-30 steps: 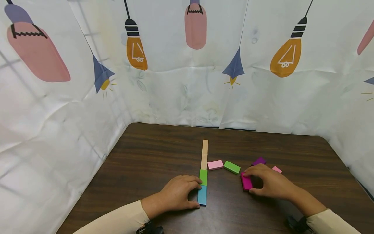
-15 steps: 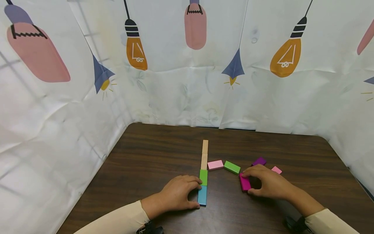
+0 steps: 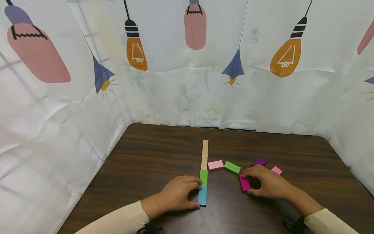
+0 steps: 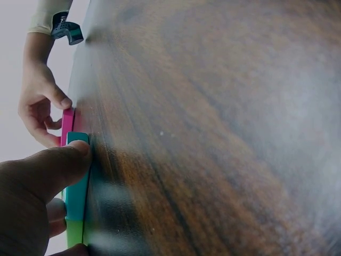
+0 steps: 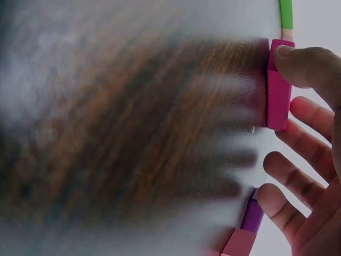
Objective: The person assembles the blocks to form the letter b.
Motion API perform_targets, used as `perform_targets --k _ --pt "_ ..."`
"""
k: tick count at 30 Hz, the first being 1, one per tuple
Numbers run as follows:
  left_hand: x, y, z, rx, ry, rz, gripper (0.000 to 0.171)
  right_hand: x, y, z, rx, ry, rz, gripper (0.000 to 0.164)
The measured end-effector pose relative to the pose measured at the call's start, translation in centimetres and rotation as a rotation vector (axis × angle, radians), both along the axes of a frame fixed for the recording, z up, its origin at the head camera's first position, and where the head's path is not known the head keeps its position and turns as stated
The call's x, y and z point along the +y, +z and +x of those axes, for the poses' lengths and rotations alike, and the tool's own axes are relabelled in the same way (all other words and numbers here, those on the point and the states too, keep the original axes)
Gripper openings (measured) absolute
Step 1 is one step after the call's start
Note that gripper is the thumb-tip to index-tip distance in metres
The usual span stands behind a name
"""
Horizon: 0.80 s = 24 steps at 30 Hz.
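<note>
Head: magenta block (image 3: pixel 244 184) lies fore-and-aft

Left sleeve (image 3: pixel 114 218) and right sleeve (image 3: pixel 330 221): plain, cream, wrist-length. Left wrist camera (image 3: pixel 150 228) and right wrist camera (image 3: pixel 297 225): black housings, worn beside the cuffs.

We see a brown table (image 3: pixel 140 156) streaked with darker grain. Nearest its far edge come tan blocks (image 3: pixel 205 147), then a green block (image 3: pixel 204 177) and a blue block (image 3: pixel 202 196); toward its right edge, a light pink block (image 3: pixel 215 165), second green block (image 3: pixel 232 167), magenta block (image 3: pixel 244 183), purple block (image 3: pixel 259 161) and another pink block (image 3: pixel 276 170). White cloth (image 3: pixel 181 97) bears orange, pink and blue lamps (image 3: pixel 277 65).
</note>
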<state>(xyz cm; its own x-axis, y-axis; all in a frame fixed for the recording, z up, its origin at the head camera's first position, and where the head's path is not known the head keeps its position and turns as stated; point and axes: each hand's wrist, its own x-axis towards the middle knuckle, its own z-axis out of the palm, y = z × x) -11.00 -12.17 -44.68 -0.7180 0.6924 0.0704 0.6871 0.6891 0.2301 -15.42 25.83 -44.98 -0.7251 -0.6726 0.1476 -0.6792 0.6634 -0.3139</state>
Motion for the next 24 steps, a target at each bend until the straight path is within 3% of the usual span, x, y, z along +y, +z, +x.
perform_targets --k 24 --pt "0.07 -0.09 0.11 0.026 0.005 -0.003 0.050 0.01 -0.42 0.12 -0.001 -0.010 -0.002 0.047"
